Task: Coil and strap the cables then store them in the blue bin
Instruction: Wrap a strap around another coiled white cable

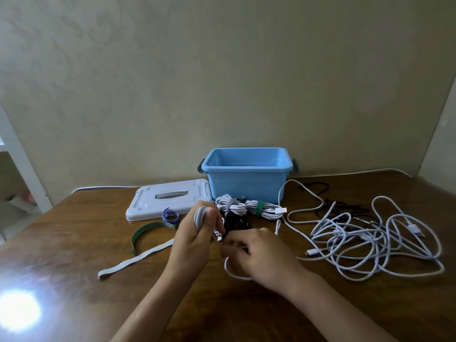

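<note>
From the head camera we see our left hand (pixel 197 233) curled tight around a small coil of white cable (pixel 200 215), thumb pressed on top. Our right hand (pixel 256 253) is blurry, but its fingers look pinched on the loose end of that cable, which loops under it. The blue bin (pixel 246 178) sits open at the back of the table (pixel 74 243), with two strapped bundles (pixel 246 208) just in front. A big white tangle (pixel 370 243) lies to the right. If we pull too hard, we think the tangle may knot up, or the coil may spring loose.
</note>
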The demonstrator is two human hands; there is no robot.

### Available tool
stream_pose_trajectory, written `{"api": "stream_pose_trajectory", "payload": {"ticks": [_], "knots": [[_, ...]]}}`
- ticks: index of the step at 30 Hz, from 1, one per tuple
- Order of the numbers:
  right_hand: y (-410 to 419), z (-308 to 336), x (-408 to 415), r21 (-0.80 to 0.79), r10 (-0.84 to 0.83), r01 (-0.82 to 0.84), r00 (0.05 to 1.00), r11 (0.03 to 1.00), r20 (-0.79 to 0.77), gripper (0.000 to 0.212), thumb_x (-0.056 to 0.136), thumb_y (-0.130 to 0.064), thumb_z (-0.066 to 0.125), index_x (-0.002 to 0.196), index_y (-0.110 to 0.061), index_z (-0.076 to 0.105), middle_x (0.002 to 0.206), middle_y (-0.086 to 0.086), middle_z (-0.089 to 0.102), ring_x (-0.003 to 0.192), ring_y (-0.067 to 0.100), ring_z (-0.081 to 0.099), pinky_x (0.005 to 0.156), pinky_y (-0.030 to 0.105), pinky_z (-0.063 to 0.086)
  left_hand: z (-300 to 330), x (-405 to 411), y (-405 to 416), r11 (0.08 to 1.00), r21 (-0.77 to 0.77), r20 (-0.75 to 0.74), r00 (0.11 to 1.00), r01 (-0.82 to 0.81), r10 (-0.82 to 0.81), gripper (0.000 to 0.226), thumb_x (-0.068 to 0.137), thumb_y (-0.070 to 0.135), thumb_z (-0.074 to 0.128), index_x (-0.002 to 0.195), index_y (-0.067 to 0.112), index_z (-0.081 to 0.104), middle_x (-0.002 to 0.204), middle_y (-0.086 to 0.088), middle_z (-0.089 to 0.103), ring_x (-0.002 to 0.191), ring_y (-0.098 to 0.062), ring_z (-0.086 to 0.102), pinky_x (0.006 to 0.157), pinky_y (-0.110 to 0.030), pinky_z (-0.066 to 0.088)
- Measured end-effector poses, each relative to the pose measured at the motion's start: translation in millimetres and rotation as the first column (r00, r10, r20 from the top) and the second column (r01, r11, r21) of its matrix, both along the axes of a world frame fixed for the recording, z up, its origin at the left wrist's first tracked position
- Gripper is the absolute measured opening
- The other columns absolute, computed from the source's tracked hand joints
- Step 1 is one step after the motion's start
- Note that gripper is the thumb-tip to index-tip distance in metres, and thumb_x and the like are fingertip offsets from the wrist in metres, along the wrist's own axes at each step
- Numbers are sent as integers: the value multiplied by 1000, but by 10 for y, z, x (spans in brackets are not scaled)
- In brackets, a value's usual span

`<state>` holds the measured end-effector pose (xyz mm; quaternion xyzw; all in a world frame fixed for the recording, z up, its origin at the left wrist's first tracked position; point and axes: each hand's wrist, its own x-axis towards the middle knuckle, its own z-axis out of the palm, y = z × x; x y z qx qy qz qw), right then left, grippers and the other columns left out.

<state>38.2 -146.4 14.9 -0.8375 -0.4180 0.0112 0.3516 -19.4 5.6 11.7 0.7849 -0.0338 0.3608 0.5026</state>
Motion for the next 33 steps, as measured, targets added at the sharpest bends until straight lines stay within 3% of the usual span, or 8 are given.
{"api": "stream_pose_trajectory", "payload": {"ticks": [7, 13, 16, 19, 22, 25, 30, 33], "knots": [[16, -8, -32, -22, 40, -41, 999, 999, -13, 17, 94, -50, 64, 100, -37, 72, 87, -8, 72, 82, 9, 65, 71, 35, 50, -42, 29, 18, 1000, 10, -12, 1000, -16, 16, 42, 100, 55, 41, 84, 18, 50, 67, 5, 51, 59, -9, 47, 53, -24, 42], [6, -22, -17, 87, 171, -158, 971, 984, -166, 7, 100, -30, 61, 101, -36, 59, 98, -12, 73, 90, 2, 68, 84, 40, 56, 139, -78, 36, 956, -294, 60, 997, -21, 40, 28, 99, 37, 44, 91, 10, 44, 55, 5, 46, 48, -16, 46, 41, -27, 41], [5, -3, -23, 134, 202, -182, 967, 974, -155, 12, 99, -28, 63, 98, -39, 67, 83, -14, 74, 81, 3, 71, 80, 38, 57, 177, -111, 30, 915, -402, 75, 997, 38, -8, 29, 101, 35, 45, 93, 7, 43, 57, -1, 42, 49, -16, 43, 43, -31, 40], [9, -19, -12, -23, 213, -215, 976, 976, -54, 15, 100, -38, 58, 104, -46, 71, 80, -24, 69, 76, -4, 65, 76, 31, 52, 179, -125, 0, 881, -466, 67, 996, 85, -60, 27, 100, 34, 46, 94, 8, 43, 56, -2, 40, 47, -17, 41, 42, -31, 41], [50, -9, -28, -206, 220, -199, 972, 958, 85, 21, 101, -46, 53, 113, -39, 69, 105, -6, 73, 98, 16, 64, 80, 35, 46, 170, -127, -26, 857, -499, 34, 991, 128, -129, 26, 100, 33, 47, 92, 9, 43, 57, -1, 36, 47, -16, 35, 39, -27, 36], [76, 4, -77, -284, 260, -216, 957, 934, 128, 22, 103, -43, 51, 114, -36, 68, 113, -3, 70, 102, 19, 60, 74, 34, 38, 163, -127, -31, 861, -486, -5, 985, 151, -175, 25, 103, 31, 45, 92, 8, 44, 59, -1, 36, 49, -15, 32, 40, -26, 33], [-2, -4, 35, -204, 176, -173, 984, 964, -6, 17, 95, -41, 61, 108, -34, 69, 80, -12, 64, 77, 4, 60, 67, 29, 46, 163, -133, 42, 915, -390, -23, 992, 107, -126, 26, 101, 33, 44, 92, 9, 46, 58, 3, 37, 48, -12, 31, 41, -26, 29], [-79, 31, 128, -123, 159, -170, 983, 978, -95, 18, 96, -46, 60, 107, -37, 71, 93, -16, 69, 87, 1, 62, 77, 34, 53, 134, -114, 123, 967, -255, -37, 999, 24, -34, 24, 99, 38, 44, 90, 17, 48, 57, 6, 41, 47, -10, 36, 42, -28, 32]]}}
